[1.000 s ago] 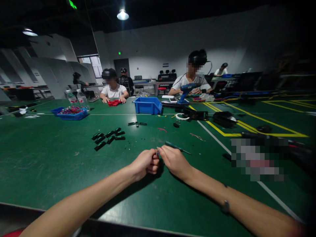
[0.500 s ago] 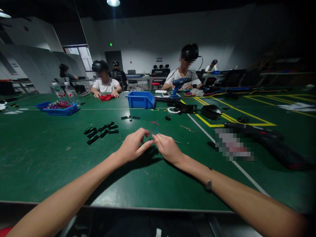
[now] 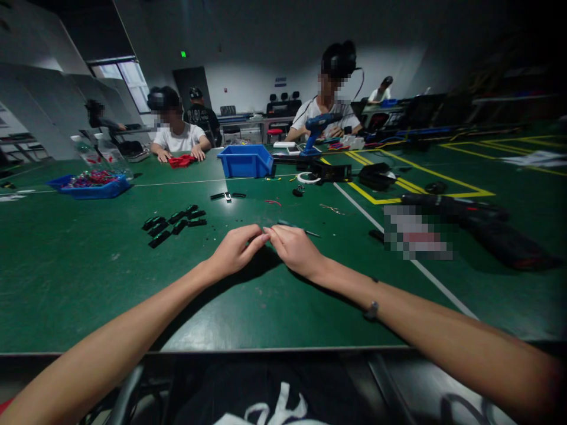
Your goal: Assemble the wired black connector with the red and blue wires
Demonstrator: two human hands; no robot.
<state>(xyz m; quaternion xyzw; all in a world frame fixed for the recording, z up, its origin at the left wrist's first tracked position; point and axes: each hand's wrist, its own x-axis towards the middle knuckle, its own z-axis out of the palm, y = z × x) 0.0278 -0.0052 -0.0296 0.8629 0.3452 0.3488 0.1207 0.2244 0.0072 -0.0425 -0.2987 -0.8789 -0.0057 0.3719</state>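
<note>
My left hand (image 3: 238, 248) and my right hand (image 3: 295, 247) meet above the green table (image 3: 212, 319), fingertips touching. Thumb and fingers of each are pinched together. Whatever they hold between them is hidden or too small to name. Just behind my right hand lies a thin tool with a dark handle and a slim metal shaft (image 3: 312, 234), like a screwdriver. A short red wire (image 3: 273, 202) rests farther back. Left of my hands are several small black and green parts (image 3: 170, 224), and beyond them black pieces with a bright metal bit (image 3: 227, 196).
A blue bin (image 3: 245, 162), a blue tray of small parts (image 3: 100, 188) and plastic bottles (image 3: 110, 154) stand farther back. A blue drill (image 3: 315, 133) stands upright. At right lies a black power tool (image 3: 491, 236). Across the table, people (image 3: 328, 112) work.
My hands have closed together; the left fingers were apart from the right. A thin blue piece sticking up from my right fingertips is no longer visible. The view has tilted downward.
</note>
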